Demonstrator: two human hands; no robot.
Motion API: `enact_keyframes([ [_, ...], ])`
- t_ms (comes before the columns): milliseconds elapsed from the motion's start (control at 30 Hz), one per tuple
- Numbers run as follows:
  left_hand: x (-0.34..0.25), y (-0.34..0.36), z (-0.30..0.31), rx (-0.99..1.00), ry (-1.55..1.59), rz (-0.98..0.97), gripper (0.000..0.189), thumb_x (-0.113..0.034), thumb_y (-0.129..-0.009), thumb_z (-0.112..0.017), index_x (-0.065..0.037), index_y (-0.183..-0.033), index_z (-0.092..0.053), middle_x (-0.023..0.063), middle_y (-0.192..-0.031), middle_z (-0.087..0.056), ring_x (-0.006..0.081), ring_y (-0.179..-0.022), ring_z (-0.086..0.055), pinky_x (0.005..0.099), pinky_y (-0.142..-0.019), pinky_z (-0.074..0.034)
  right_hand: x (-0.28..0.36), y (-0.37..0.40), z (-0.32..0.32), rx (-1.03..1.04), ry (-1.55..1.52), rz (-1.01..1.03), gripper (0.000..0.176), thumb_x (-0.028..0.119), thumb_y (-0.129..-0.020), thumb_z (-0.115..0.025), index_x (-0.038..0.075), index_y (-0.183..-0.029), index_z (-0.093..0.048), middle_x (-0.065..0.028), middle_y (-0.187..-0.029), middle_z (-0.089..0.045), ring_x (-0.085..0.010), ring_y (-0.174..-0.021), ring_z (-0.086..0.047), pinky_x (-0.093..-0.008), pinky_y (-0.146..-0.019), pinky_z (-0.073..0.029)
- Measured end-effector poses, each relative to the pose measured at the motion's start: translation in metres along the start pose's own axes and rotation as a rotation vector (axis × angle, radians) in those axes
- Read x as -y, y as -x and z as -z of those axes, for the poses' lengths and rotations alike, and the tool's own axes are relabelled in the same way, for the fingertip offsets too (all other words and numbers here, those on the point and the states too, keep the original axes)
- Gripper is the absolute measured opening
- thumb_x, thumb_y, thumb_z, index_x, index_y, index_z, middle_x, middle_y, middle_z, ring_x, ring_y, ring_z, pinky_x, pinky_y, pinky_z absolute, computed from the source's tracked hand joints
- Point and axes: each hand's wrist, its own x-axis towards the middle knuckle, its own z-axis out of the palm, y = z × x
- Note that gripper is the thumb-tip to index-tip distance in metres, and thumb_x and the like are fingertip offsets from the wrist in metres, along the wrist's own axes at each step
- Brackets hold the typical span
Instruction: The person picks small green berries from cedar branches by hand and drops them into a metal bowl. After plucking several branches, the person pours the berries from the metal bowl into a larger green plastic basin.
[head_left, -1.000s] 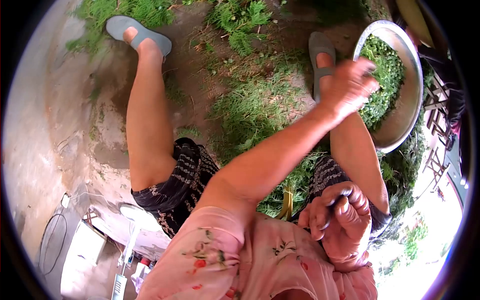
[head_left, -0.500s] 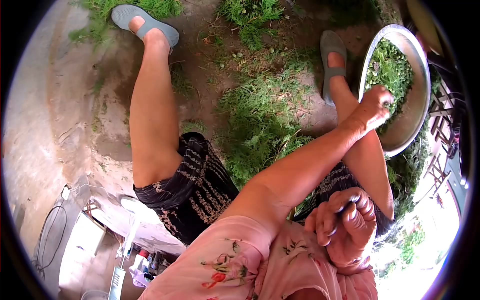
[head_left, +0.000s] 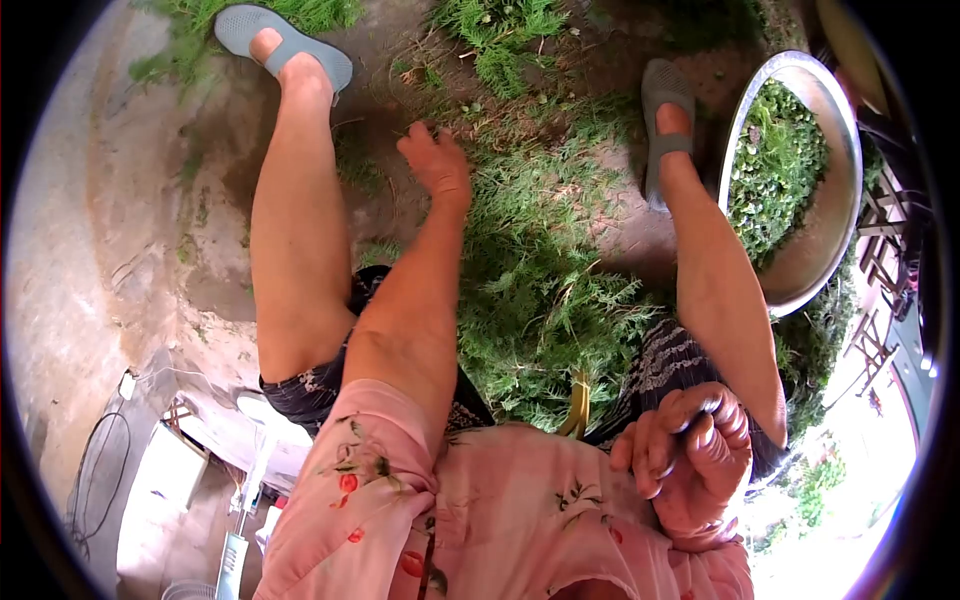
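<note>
My left hand (head_left: 437,165) is stretched low over the bare soil beside scattered green sprigs (head_left: 540,190). Its fingers look spread, and I make out nothing held in them. Close to my body, my right hand (head_left: 692,450) is palm up with its fingers curled against the thumb. Something small and dark may sit between those fingertips; I cannot make it out. A pile of feathery green branches (head_left: 540,300) lies between my legs. At the right, a metal basin (head_left: 838,215) holds small cut green pieces (head_left: 775,170).
My left shoe (head_left: 285,45) and right shoe (head_left: 668,110) flank the greenery. More branches (head_left: 500,50) lie at the top. A yellowish wooden piece (head_left: 578,400) stands by the pile's near edge. Concrete (head_left: 110,200) stretches along the left, and a cable (head_left: 100,470) hangs at lower left.
My left hand has moved left from over the basin's edge to the ground by the sprigs, its fingers going from closed to spread. My right hand has stayed in place.
</note>
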Motion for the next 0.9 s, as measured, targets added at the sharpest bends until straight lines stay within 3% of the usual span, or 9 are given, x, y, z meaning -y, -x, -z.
enact_keyframes([
  [33, 0.006, -0.004, -0.001, 0.047, 0.005, -0.026, 0.019, -0.007, -0.074, -0.062, -0.003, -0.091, -0.054, 0.0184, -0.097, -0.043, 0.0364, -0.079, -0.050, 0.0418, -0.070, -0.042, 0.000, 0.000, 0.000, -0.002, -0.009, 0.006, 0.022, 0.016, -0.087, -0.051, -0.006, -0.091, -0.052, -0.0181, -0.067, -0.057, -0.0198, -0.053, -0.056, -0.0393, -0.069, -0.050],
  [233, 0.019, -0.017, 0.006, 0.279, -0.055, -0.162, 0.021, -0.008, -0.074, -0.063, -0.002, -0.090, -0.053, 0.0171, -0.088, -0.047, 0.0351, -0.079, -0.051, 0.0406, -0.068, -0.042, 0.001, -0.002, 0.001, -0.001, -0.032, 0.014, 0.022, 0.015, -0.088, -0.050, -0.006, -0.092, -0.052, -0.0187, -0.067, -0.057, -0.0192, -0.052, -0.056, -0.0403, -0.071, -0.050],
  [367, 0.016, -0.021, -0.003, 0.168, 0.196, -0.172, 0.019, -0.006, -0.075, -0.062, -0.002, -0.091, -0.053, 0.0155, -0.085, -0.049, 0.0339, -0.080, -0.052, 0.0402, -0.068, -0.042, 0.001, -0.001, 0.002, 0.014, -0.039, 0.024, 0.022, 0.015, -0.088, -0.050, -0.006, -0.093, -0.052, -0.0188, -0.067, -0.057, -0.0191, -0.052, -0.056, -0.0410, -0.072, -0.049],
  [433, 0.000, -0.024, -0.006, 0.245, 0.223, -0.369, 0.016, -0.003, -0.076, -0.059, -0.002, -0.092, -0.053, 0.0147, -0.090, -0.049, 0.0341, -0.080, -0.052, 0.0408, -0.067, -0.042, 0.001, 0.000, 0.002, 0.006, -0.035, 0.016, 0.022, 0.015, -0.088, -0.050, -0.006, -0.093, -0.053, -0.0188, -0.067, -0.057, -0.0191, -0.052, -0.056, -0.0410, -0.072, -0.049],
  [533, -0.017, -0.025, -0.016, 0.333, 0.134, -0.217, 0.018, 0.000, -0.076, -0.057, -0.003, -0.093, -0.054, 0.0153, -0.093, -0.048, 0.0342, -0.080, -0.052, 0.0414, -0.068, -0.043, 0.001, -0.001, 0.002, 0.002, -0.031, 0.011, 0.022, 0.015, -0.087, -0.051, -0.006, -0.093, -0.053, -0.0187, -0.068, -0.057, -0.0192, -0.053, -0.056, -0.0407, -0.072, -0.049],
  [700, -0.022, -0.022, -0.026, 0.398, 0.030, -0.288, 0.018, 0.001, -0.073, -0.059, -0.002, -0.090, -0.055, 0.0164, -0.092, -0.046, 0.0348, -0.076, -0.052, 0.0413, -0.065, -0.045, 0.003, -0.001, 0.003, 0.018, -0.072, 0.020, 0.021, 0.014, -0.087, -0.051, -0.005, -0.093, -0.054, -0.0184, -0.070, -0.057, -0.0193, -0.055, -0.057, -0.0404, -0.072, -0.048],
  [867, -0.008, -0.019, -0.039, 0.298, -0.003, -0.361, 0.016, -0.001, -0.071, -0.062, -0.001, -0.085, -0.056, 0.0137, -0.085, -0.051, 0.0304, -0.071, -0.056, 0.0392, -0.060, -0.046, 0.008, 0.003, 0.004, 0.001, -0.081, -0.038, 0.020, 0.012, -0.087, -0.052, -0.006, -0.093, -0.054, -0.0204, -0.073, -0.058, -0.0198, -0.058, -0.057, -0.0335, -0.061, -0.049],
  [900, -0.014, -0.018, -0.038, 0.300, 0.244, -0.133, 0.016, -0.003, -0.071, -0.063, -0.001, -0.084, -0.055, 0.0117, -0.081, -0.053, 0.0256, -0.068, -0.056, 0.0363, -0.057, -0.048, 0.009, 0.004, 0.005, 0.000, -0.082, -0.030, 0.020, 0.012, -0.087, -0.052, -0.006, -0.093, -0.054, -0.0204, -0.073, -0.058, -0.0198, -0.058, -0.057, -0.0335, -0.061, -0.049],
])
